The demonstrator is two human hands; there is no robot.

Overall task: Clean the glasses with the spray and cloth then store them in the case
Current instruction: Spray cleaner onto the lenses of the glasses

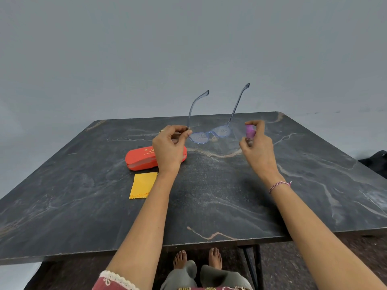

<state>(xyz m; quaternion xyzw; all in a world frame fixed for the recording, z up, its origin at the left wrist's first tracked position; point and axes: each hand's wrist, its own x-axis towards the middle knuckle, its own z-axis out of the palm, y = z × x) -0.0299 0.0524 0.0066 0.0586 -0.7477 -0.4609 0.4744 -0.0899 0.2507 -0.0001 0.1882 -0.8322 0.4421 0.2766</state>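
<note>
One wide-angle view, worn on the person's head, looks forward and down across the dark bench (209, 195). It sits near: the left hand (169, 147) and right hand (258, 148) work mid-frame, the grey wall (188, 49) fills the top, and bare feet (181, 260) show beneath.

The person wears a ring (161, 131), thread bracelet (279, 186) and lace-trimmed sleeve (113, 280).

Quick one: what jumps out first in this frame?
The blue glasses are held above the middle of the dark marble-look table, temples pointing up, with the left hand pinching one frame corner. Just right of them, the right hand holds a purple spray bottle close beside the lenses. Left of centre on the table lie a red-orange case and, nearer the person, a yellow cloth.
</note>
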